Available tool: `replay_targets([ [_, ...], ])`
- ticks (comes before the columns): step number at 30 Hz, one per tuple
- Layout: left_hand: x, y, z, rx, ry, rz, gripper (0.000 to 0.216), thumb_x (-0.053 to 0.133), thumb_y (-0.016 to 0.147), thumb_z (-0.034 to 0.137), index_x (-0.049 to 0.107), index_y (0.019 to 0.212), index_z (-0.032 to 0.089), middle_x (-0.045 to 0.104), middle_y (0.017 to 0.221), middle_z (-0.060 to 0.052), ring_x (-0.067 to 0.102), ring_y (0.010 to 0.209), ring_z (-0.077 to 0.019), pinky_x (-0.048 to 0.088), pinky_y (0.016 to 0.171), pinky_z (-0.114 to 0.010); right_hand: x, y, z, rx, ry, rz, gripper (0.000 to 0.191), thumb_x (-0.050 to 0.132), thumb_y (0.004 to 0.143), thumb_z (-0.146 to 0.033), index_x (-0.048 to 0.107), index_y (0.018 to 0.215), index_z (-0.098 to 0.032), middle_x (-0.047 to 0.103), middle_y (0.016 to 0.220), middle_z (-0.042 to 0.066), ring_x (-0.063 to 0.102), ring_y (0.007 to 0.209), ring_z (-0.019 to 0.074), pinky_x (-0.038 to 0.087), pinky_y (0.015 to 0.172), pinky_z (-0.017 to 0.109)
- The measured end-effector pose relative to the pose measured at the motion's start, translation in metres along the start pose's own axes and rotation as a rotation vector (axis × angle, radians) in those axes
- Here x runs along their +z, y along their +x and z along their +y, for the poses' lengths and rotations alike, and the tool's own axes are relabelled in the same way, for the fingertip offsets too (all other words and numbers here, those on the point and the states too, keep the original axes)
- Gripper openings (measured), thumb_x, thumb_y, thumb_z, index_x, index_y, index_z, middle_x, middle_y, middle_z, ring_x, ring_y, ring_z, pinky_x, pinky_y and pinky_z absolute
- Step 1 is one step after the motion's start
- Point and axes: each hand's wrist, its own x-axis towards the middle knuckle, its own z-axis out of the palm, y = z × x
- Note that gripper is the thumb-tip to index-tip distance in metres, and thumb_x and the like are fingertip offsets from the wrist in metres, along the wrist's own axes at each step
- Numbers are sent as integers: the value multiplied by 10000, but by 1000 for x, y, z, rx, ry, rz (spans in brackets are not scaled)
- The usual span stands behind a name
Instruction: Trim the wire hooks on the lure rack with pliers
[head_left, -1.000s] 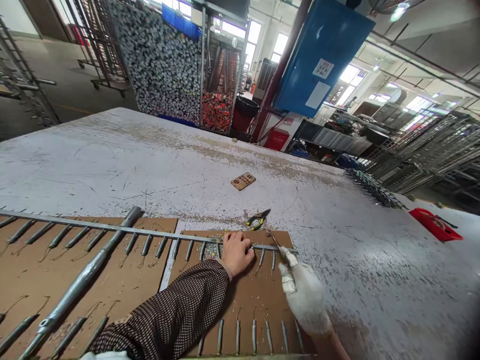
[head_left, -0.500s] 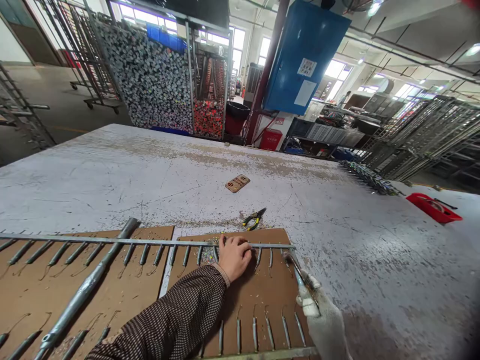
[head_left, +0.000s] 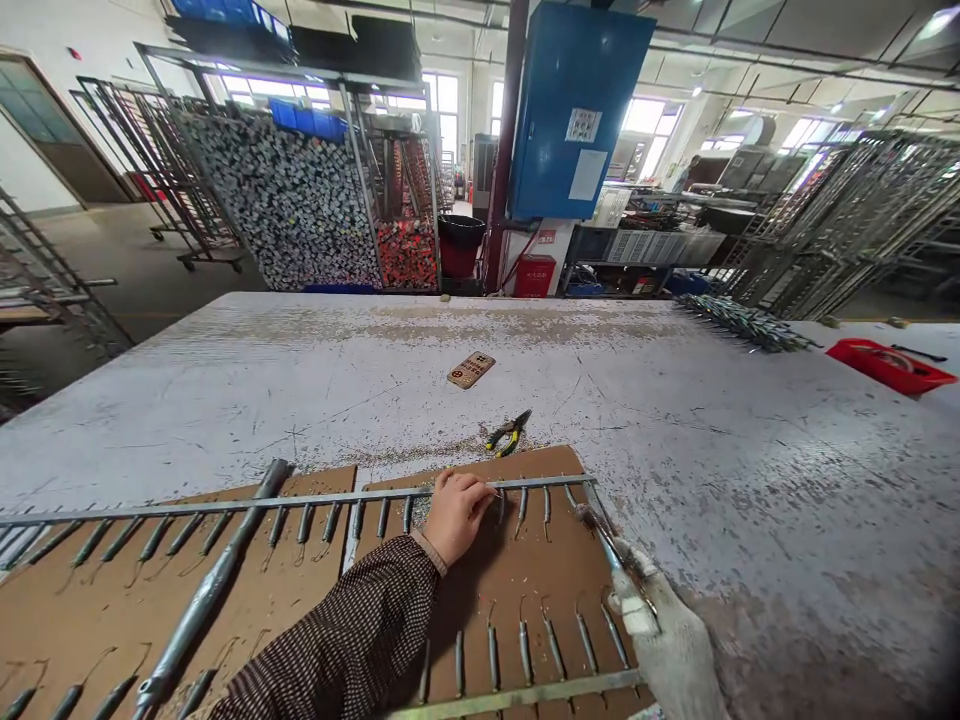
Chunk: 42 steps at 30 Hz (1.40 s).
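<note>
My bare left hand (head_left: 454, 515), in a dark checked sleeve, curls its fingers at a long flat metal bar (head_left: 300, 502). Small grey rods with thin wire hooks hang along this bar, and one grey rod (head_left: 501, 506) sits right beside my fingertips. My right hand (head_left: 664, 620), wearing a pale glove, grips pliers (head_left: 616, 560) with worn brownish jaws at the bar's right end. Below, a second metal bar (head_left: 525, 694) carries more of these rods, their hooks pointing up. A thick grey tube (head_left: 210, 580) crosses the upper bar at left. Brown boards (head_left: 555, 560) lie beneath.
Yellow-and-black pliers (head_left: 508, 434) and a tan phone-shaped item (head_left: 471, 370) lie on the scuffed white table (head_left: 360, 380). A red tray (head_left: 889, 368) and a bundle of greyish pieces (head_left: 742, 322) are at right. Racks and a blue cabinet (head_left: 577, 110) stand behind.
The view has tilted up and levelled. My left hand has shifted slightly left along the bar, uncovering a rod beside its fingertips. My right hand keeps hold of the pliers.
</note>
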Motion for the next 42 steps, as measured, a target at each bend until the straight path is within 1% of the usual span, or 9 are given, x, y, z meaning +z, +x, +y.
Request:
replay_targets([
  [7,2,1,-6,120,199,123,181,494,993,229,661,924,238,704,912,-11,635,906,-167,310,1121,-437,2,-6,2,43,24,-22,606,482,892,-636,682,1277,-214,764,1041,59,744,855,237,606,723,291],
  [13,-5,9,-6,98,307,164,170,484,942,155,638,940,227,704,922,-25,622,905,-177,317,1109,-425,-2,-7,-7,-33,-61,-24,543,457,927,-591,707,1243,-226,766,1053,54,742,902,239,603,761,300],
  [16,-14,8,-4,132,267,50,167,504,958,214,632,851,216,693,847,-13,615,832,-168,345,1071,-415,-9,-8,-16,-142,-116,-55,457,453,964,-525,704,1245,-266,754,1115,31,733,967,225,597,792,289],
  [21,-36,5,-7,286,230,-344,207,578,961,311,667,803,212,680,809,-4,624,801,-165,418,878,-338,-9,-14,-21,-318,-204,-99,402,438,1002,-464,690,1263,-289,768,943,23,733,802,205,582,697,287],
  [25,-44,21,-9,253,336,-365,145,576,959,256,707,908,223,687,886,-22,627,848,-188,422,824,-337,-5,-18,-15,-415,-306,-120,449,400,1021,-471,663,1312,-254,729,794,46,701,686,219,558,620,311],
  [29,-26,40,-3,366,430,-342,177,612,938,248,723,1075,268,687,1035,-63,606,1001,-242,417,929,-407,-8,-20,-6,-440,-417,-118,467,412,1012,-489,662,1325,-248,650,647,33,648,563,219,505,513,296],
  [34,6,47,-7,555,446,-346,167,631,934,276,756,1028,334,615,1312,-61,495,1252,-294,239,1131,-565,-9,-28,6,-423,-433,-204,442,487,947,-296,640,1361,-296,664,678,29,653,567,176,476,491,223],
  [38,14,47,-18,560,382,-327,128,706,891,301,756,1005,330,629,1297,-49,476,1285,-287,211,1159,-559,-5,-32,7,-443,-409,-169,425,495,951,-320,649,1347,-305,666,691,28,654,585,179,510,537,236],
  [42,24,47,-20,434,269,-262,140,762,850,376,761,984,335,681,1205,-17,525,1225,-260,208,1163,-547,-5,-29,2,-454,-377,-145,415,465,972,-344,656,1337,-297,673,712,31,648,567,169,508,508,231],
])
